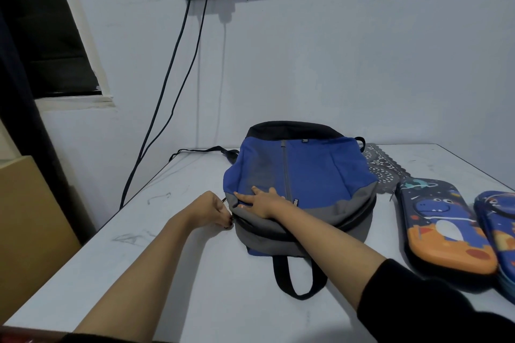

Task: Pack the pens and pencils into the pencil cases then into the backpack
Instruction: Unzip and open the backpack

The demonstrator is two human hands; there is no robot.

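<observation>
Right forearm crosses low over the desk [195, 273] to the backpack [301, 172], which lies flat at desk centre.
Backpack judged soft, light and floppy; best held flat while the zip pull is drawn. Right hand [262, 202] presses open-palmed on the grey panel; left hand [211, 210] is pinched closed on the zip pull at the left edge. Two stiff pencil cases [443, 225] lie zipped just right of it.

One backpack [301, 175], two pencil cases [443, 225] [498, 234], two hands [207, 210] [260, 200]
</observation>
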